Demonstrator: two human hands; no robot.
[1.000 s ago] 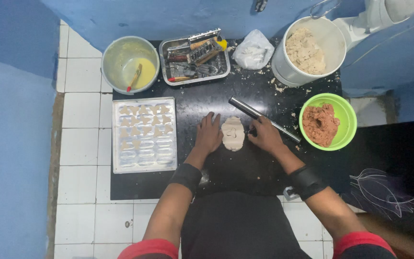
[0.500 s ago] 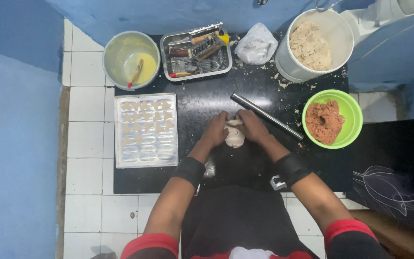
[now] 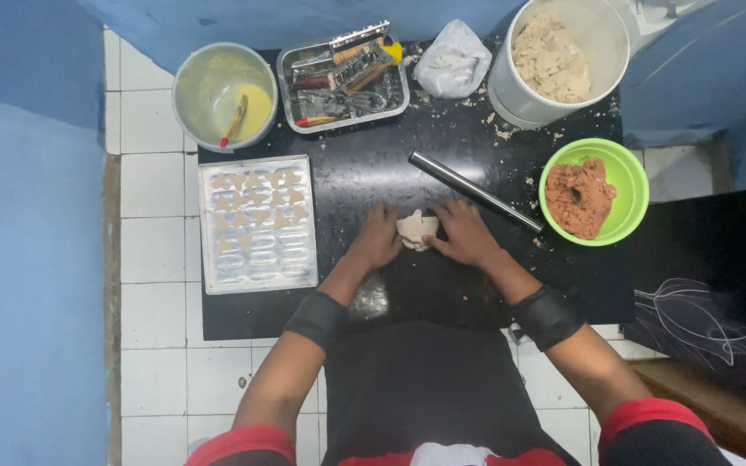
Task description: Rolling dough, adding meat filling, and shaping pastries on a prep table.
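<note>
A pale lump of dough (image 3: pixel 416 230) lies on the black work board (image 3: pixel 373 181). My left hand (image 3: pixel 377 237) presses against its left side and my right hand (image 3: pixel 464 233) cups its right side, so both hands hold the lump between them. Just beyond my right hand a metal rolling rod (image 3: pixel 475 192) lies diagonally on the board. Both wrists wear black bands.
A white mould tray (image 3: pixel 256 223) with shaped dough pieces lies at the left. Behind it stand a bowl of yellow liquid with a brush (image 3: pixel 224 95), a metal tool tray (image 3: pixel 343 78), a plastic bag (image 3: pixel 452 62) and a dough bucket (image 3: pixel 554 60). A green bowl of brown filling (image 3: pixel 593 192) sits right.
Both hands have closed in around the dough lump, which is now bunched up smaller than the flatter piece seen a second ago.
</note>
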